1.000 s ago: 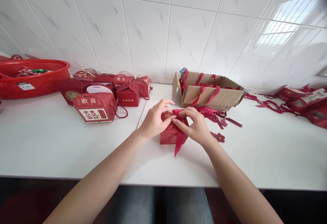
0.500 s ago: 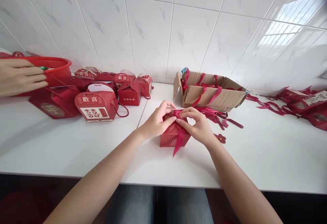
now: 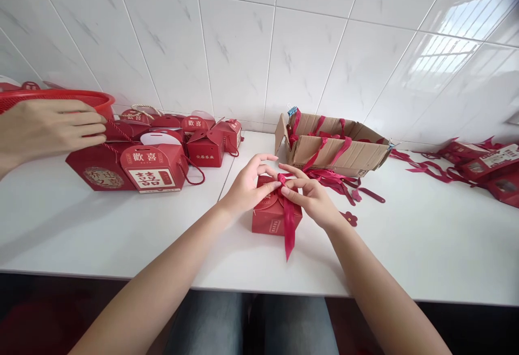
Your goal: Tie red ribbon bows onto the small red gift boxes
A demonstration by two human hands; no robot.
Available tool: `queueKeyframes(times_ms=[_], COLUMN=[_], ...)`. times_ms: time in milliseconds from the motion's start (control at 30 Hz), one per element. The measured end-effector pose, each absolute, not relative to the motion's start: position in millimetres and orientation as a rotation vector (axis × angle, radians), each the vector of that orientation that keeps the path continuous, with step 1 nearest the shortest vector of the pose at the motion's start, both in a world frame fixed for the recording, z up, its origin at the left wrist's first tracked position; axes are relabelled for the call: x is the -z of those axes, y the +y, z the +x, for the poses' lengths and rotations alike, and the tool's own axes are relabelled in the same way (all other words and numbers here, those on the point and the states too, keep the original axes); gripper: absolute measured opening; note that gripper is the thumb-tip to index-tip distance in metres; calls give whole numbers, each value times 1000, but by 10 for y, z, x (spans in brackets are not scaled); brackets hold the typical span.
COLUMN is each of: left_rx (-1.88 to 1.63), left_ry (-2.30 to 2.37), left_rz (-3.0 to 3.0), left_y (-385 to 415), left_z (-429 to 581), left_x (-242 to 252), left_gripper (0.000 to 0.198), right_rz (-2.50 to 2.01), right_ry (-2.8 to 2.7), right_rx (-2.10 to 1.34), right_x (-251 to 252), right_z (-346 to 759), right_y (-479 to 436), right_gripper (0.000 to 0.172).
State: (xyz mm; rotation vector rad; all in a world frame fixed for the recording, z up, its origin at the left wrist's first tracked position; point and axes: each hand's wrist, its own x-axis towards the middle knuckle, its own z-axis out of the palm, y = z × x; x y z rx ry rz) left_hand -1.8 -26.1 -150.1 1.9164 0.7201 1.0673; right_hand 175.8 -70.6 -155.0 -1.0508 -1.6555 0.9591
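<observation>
A small red gift box point(image 3: 265, 217) stands on the white table in front of me. A dark pink ribbon point(image 3: 289, 225) is knotted at its top, with one tail hanging down the front. My left hand point(image 3: 257, 182) pinches the ribbon at the knot from the left, thumb and index finger closed. From the right, my right hand point(image 3: 306, 190) pinches the ribbon at the same knot. The fingertips of both hands nearly meet there and hide part of the knot.
Another person's hand point(image 3: 60, 125) reaches in at left, by a red basket point(image 3: 109, 104) and red boxes point(image 3: 154, 168). Behind my right hand stand a cardboard box point(image 3: 340, 155) hung with ribbons and a flower-shaped tag point(image 3: 349, 219). More red boxes point(image 3: 497, 171) lie far right.
The ribbon is drawn into a tighter knot, and its front tail hangs straighter and lower. The other person's hand has moved right, and the red box beneath it now stands against its neighbour.
</observation>
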Motion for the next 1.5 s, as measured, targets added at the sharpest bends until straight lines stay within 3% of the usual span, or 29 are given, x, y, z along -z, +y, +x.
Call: queueKeyframes(times_ms=[167,300,500,1500], left_rx=[-1071,-1079,-824,-875], left_ry=[833,880,770,837], left_rz=[1908,2010,2096,1943], left_y=[-233,-233,-225,-68], left_z=[-8,-31,-121,-171], left_x=[1491,1432,1361,1454], left_gripper=[33,15,19,20], right_rz=[-1007,-1032,-1087,-1237], right_ry=[-1498,-1442,-1501,-2037], right_rx=[-1123,-1139,-1069,-43], right_x=[1593,1600,1555,1576], right_z=[1697,1684,1676,1810], right_y=[-694,-702,-719,-702], right_gripper=[21,21,21,27])
